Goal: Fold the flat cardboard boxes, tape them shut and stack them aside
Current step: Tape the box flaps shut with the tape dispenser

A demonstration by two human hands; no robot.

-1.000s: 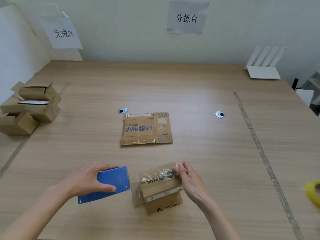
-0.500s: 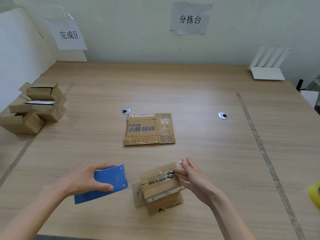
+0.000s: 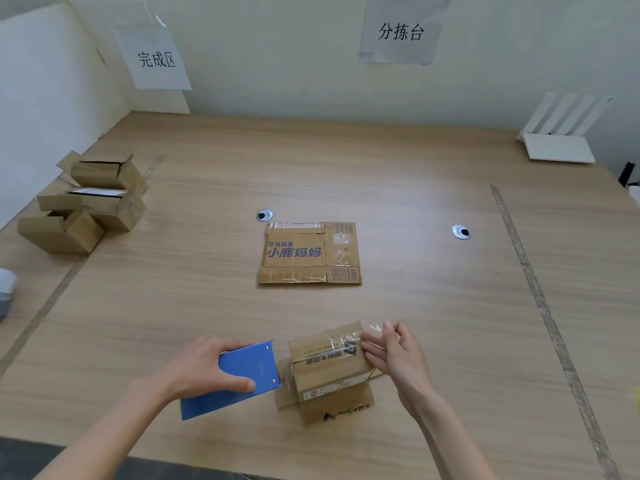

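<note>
Nearby, right hand (image 3: 398,358) pinches tape (image 3: 374,329) at box (image 3: 329,368) edge.

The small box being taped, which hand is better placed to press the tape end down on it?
Right. The right hand already pinches the clear tape beside the small box; the left hand grips the blue tape dispenser.
</note>
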